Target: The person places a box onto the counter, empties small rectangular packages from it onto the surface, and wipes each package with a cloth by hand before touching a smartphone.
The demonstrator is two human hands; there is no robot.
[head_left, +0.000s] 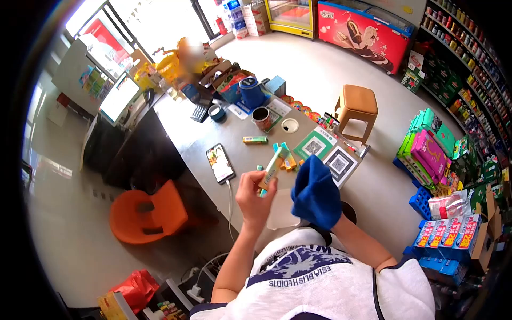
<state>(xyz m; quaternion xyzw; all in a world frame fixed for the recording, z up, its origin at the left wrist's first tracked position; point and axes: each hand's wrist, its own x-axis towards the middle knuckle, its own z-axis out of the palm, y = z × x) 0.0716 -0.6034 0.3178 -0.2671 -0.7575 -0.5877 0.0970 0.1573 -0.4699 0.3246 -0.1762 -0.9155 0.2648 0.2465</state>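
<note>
My left hand (255, 198) is closed around a narrow green-and-yellow pack (273, 168), held upright above the counter. A blue cloth (317, 192) covers my right hand (342, 224); its fingers are hidden, but the bunched cloth stays raised with it. Just beyond my hands, several similar small packs lie on the counter, one of them a green-and-yellow pack (255, 140) set apart. A phone (220, 163) with its screen lit and a white cable plugged in rests to the left. Between my hands is a translucent container or lid (284, 210), partly hidden.
The grey counter (194, 141) also bears QR code cards (341, 164), an open dark cup (261, 118), a white lid (289, 125) and a blue container (250, 92). An orange chair (149, 213) stands left, a tan stool (358, 101) beyond, stacked goods (448, 234) right.
</note>
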